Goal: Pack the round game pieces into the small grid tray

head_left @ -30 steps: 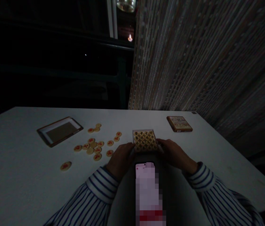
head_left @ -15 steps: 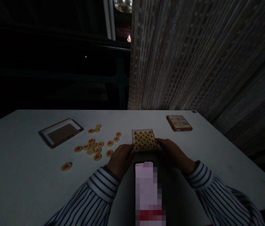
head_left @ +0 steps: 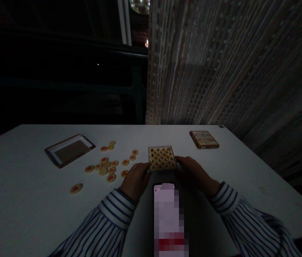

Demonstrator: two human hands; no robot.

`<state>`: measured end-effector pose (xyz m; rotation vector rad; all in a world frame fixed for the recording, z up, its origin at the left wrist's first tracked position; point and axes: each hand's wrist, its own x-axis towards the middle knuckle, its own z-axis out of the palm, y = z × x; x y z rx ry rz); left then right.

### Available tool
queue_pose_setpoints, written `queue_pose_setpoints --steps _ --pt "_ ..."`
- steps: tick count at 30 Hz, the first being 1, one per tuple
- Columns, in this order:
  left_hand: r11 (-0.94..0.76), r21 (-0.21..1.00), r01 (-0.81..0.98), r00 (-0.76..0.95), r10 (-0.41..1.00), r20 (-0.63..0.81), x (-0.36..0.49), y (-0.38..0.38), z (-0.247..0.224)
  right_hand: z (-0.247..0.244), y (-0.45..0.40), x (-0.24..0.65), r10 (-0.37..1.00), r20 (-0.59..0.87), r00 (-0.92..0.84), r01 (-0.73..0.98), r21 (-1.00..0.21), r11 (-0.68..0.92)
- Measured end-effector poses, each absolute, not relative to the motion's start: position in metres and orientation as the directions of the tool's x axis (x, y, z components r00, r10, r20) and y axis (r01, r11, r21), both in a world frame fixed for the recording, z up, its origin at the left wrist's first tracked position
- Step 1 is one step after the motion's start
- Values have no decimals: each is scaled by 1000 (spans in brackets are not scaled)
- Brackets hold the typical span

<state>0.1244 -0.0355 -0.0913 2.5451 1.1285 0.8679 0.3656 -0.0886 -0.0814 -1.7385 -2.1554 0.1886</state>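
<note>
A small clear-edged tray (head_left: 148,151) holds rows of round Chinese chess pieces (head_left: 163,156) with black characters. My left hand (head_left: 136,180) grips the tray's near left corner, its fingers closed at the edge. At the near right corner, my right hand (head_left: 196,173) grips the same tray, the fingers partly hidden in shadow. Left of the tray, several loose pieces with red characters (head_left: 111,170) lie scattered on the white table (head_left: 33,210); a few show plain faces. One red piece (head_left: 76,188) lies apart, nearer to me.
An open shallow box (head_left: 51,157) lies at the far left. A closed flat box with a printed lid (head_left: 203,139) lies at the far right. A phone with a lit screen (head_left: 167,210) is between my forearms. A string curtain (head_left: 183,71) hangs behind the table.
Both hands have shifted the tray slightly to the left and a little away from me. The loose pieces and both boxes stay where they were.
</note>
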Motion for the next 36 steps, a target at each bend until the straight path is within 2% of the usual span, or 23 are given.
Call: queue_pose_setpoints --steps 9,14,24,32,36 --pt "-667 391 634 516 742 429 124 -35 -95 -88 -87 362 971 189 -149 928 -313 203" --pt "-694 394 603 513 715 474 124 -36 -97 -91 -87 364 971 184 -155 929 -306 207" --pt "-708 386 592 528 702 478 123 -39 -96 -87 -87 362 968 192 -161 920 -327 218" --pt "-684 380 623 494 721 486 116 -43 -82 -81 -98 359 935 305 -182 907 -314 279" --pt "-636 348 689 408 737 538 95 -43 -63 -75 -100 362 909 389 -149 908 -309 281"
